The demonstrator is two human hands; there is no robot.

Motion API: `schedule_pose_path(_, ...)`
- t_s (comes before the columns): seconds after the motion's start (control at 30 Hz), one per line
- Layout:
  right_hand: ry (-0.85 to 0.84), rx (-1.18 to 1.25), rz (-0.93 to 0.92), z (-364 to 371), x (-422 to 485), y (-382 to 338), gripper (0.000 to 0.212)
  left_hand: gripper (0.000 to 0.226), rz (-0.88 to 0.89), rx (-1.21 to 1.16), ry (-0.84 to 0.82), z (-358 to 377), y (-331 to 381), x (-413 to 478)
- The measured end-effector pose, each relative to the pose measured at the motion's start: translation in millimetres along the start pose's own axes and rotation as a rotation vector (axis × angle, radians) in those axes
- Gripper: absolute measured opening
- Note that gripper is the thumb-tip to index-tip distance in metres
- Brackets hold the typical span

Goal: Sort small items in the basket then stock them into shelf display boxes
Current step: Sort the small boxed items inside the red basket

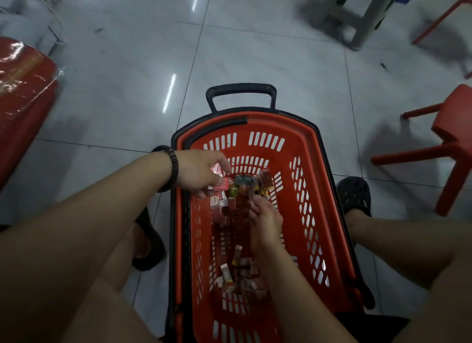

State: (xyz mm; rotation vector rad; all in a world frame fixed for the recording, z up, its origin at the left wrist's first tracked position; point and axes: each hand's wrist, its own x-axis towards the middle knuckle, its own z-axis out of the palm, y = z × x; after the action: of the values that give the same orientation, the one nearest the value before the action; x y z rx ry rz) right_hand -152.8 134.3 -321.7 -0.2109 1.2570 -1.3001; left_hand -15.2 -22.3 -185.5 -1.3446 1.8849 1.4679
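Two hands working inside the red basket [301,148], head view only. Basket stands on the pale tiled floor [255,61] between the person's bare legs, its black pull handle [241,88] at the end away from the person. Left hand [201,174] reaches in over the left rim, fingers curled round a pink packet [221,184], held just above the far pile [245,186] of mixed small items, some multicoloured and some in reddish clear wrap. Right hand [265,222] sits lower in the basket, near the middle, with fingertips pinching a thin dark piece [251,197] at the edge of that same pile. Blur keeps me from telling what the piece is. Near pile [240,273] of small red-and-white boxes lies loose on the basket bottom, close to the person and partly behind the right forearm. Between the two piles I see a few more small boxes [219,202] under the left hand. Dark beaded bracelet [172,170] on the left wrist. Black sandals on both feet, one either side of the basket: left sandal [150,245], right sandal [353,194]. Red stool [449,128] to the right of the basket, grey stool [357,13] well beyond it. Red bundle in clear wrap [20,87] at the left edge.
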Motion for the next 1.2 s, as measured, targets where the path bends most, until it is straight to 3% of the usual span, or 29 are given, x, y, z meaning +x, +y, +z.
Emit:
schedule_pose_path(0.03, 0.005, -0.053, -0.049, 26.5, -26.3, -22.8, 0.020, 0.041, 0.001, -0.021, 0.002, 0.5, -0.2, -1.4)
schedule_pose_path(0.07, -0.151, -0.040, -0.099, 30.1, -22.5, -34.3, 0.011, 0.043, 0.003, -0.044, 0.007, 0.8, -0.1, -3.2)
schedule_pose_path(0.1, -0.106, -0.014, -0.055, 16.5, -3.1, -26.5, 0.015, 0.044, 0.006, -0.072, 0.013, 1.0, -0.3, -5.4)
schedule_pose_path(0.13, -0.179, -0.076, -0.014, 15.8, -2.1, -30.0, 0.024, 0.045, 0.010, -0.099, 0.017, 1.3, -0.7, -8.1)
schedule_pose_path(0.17, -0.125, -0.184, -0.024, 20.5, -5.0, -40.9, 0.031, 0.046, 0.018, -0.124, 0.018, 1.5, -1.2, -10.6)
schedule_pose_path(0.3, -0.239, -0.347, -0.128, 27.5, -9.5, -59.0, 0.030, 0.054, 0.062, -0.231, 0.001, 7.9, -0.7, -18.1)
schedule_pose_path(0.5, -0.089, -0.292, -0.183, 29.9, -23.9, -71.0, 0.026, 0.046, 0.081, -0.436, 0.042, 21.3, 1.1, -17.5)
schedule_pose_path(0.6, -0.079, -0.298, -0.226, 28.4, -29.0, -67.8, 0.014, 0.056, 0.057, -0.543, 0.019, 26.0, -0.1, -18.3)
schedule_pose_path(0.73, -0.065, -0.144, -0.193, 33.0, -34.9, -64.0, 0.017, 0.069, 0.092, -0.629, -0.014, 25.0, -0.6, -22.2)
schedule_pose_path(0.87, -0.093, -0.014, -0.141, 33.8, -33.9, -60.5, 0.019, 0.060, 0.108, -0.725, -0.013, 26.9, 0.2, -24.7)
schedule_pose_path(1.0, -0.064, -0.038, -0.189, 41.8, -36.0, -58.0, 0.018, 0.011, 0.101, -0.711, -0.033, 33.4, 2.2, -28.8)
schedule_pose_path(1.07, -0.026, -0.072, -0.192, 46.3, -36.0, -57.2, 0.019, 0.007, 0.091, -0.697, -0.005, 34.1, -1.1, -24.8)
schedule_pose_path(1.2, 0.039, -0.086, -0.152, 54.5, -34.6, -51.1, 0.029, 0.064, 0.121, -0.644, -0.006, 31.0, -7.5, -17.4)
